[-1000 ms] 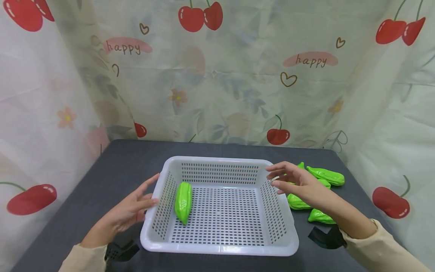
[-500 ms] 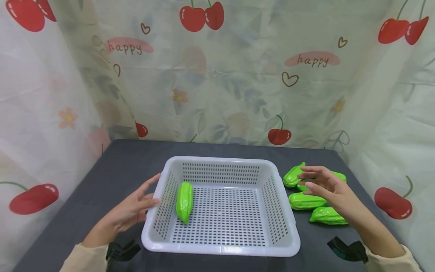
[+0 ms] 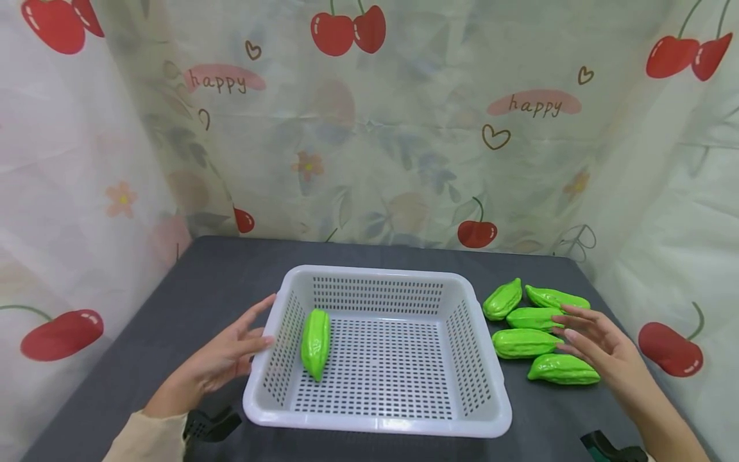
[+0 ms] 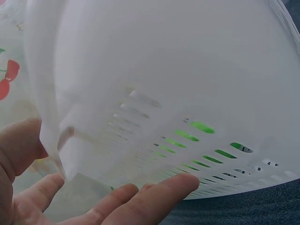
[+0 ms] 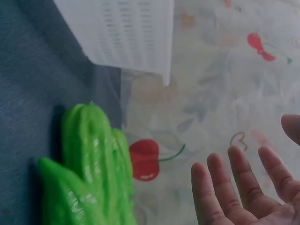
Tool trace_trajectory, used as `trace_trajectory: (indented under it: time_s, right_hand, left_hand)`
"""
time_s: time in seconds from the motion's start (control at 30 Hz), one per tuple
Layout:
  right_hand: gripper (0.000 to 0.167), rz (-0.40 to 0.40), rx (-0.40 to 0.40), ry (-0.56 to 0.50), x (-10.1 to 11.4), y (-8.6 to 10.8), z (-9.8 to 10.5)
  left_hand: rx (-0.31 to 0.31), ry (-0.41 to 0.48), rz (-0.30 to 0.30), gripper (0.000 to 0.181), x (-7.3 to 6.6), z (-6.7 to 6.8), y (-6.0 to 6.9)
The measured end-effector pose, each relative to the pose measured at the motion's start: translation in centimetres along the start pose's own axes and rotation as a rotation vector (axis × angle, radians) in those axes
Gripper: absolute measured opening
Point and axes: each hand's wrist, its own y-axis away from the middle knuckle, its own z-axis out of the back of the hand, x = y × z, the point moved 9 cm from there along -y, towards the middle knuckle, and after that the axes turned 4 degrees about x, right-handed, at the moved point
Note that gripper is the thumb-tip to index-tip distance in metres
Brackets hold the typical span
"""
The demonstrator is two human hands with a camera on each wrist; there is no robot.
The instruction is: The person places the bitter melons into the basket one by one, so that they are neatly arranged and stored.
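A white perforated basket (image 3: pixel 378 427) stands on the dark table, one green ridged gourd (image 3: pixel 315 344) lying at its left inside. The left hand (image 3: pixel 222 356) rests its fingers against the basket's left side, thumb at the rim; in the left wrist view, fingers (image 4: pixel 150 201) lie along the perforated wall. To the right of the basket lie several more green gourds (image 3: pixel 524 343), close together. The right hand (image 3: pixel 606 350) hovers over the right ends of these gourds, fingers spread and holding nothing. In the right wrist view its fingers (image 5: pixel 243 187) are extended, apart from the gourds (image 5: pixel 89 154).
The dark table (image 3: pixel 231 269) reaches back to a curtain (image 3: pixel 369 160) printed with cherries, hearts and flowers, which also hangs at both sides. A black strap device (image 3: pixel 212 425) is at the left wrist, another (image 3: pixel 612 449) at the right.
The right hand has moved right, from over the basket's right rim to the gourds' far side, uncovering them. The left hand stays at the basket; the head view has shifted slightly.
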Motion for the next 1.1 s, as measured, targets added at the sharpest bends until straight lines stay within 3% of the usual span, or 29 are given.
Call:
trace_trajectory:
  time_s: [0.27, 0.57, 0.63, 0.8, 0.87, 1.1]
  right_hand:
    - [0.039, -0.145, -0.125, -0.059, -3.7, 3.1, 2.8]
    - [0.030, -0.321, -0.251, -0.047, -7.7, 6.6, 4.9]
    - [0.028, -0.394, -0.265, 0.007, -8.6, 7.1, 5.3]
    - [0.058, -0.636, -0.269, 0.135, -11.0, 7.8, 6.3]
    - [0.071, -0.705, -0.265, 0.129, -11.8, 8.0, 6.5]
    - [0.087, -0.800, -0.228, 0.038, -13.0, 7.9, 6.5]
  left_hand:
    - [-0.002, -0.001, -0.005, 0.087, -0.1, 0.0, -0.1]
    - [-0.004, 0.003, -0.004, 0.088, 0.0, 0.0, 0.0]
    - [-0.007, 0.003, -0.002, 0.088, 0.0, 0.0, 0.0]
    - [-0.021, 0.004, 0.007, 0.088, 0.0, -0.1, 0.1]
    - [-0.023, 0.005, 0.008, 0.088, 0.0, -0.1, 0.1]
    - [-0.018, 0.003, 0.002, 0.087, 0.0, 0.0, 0.1]
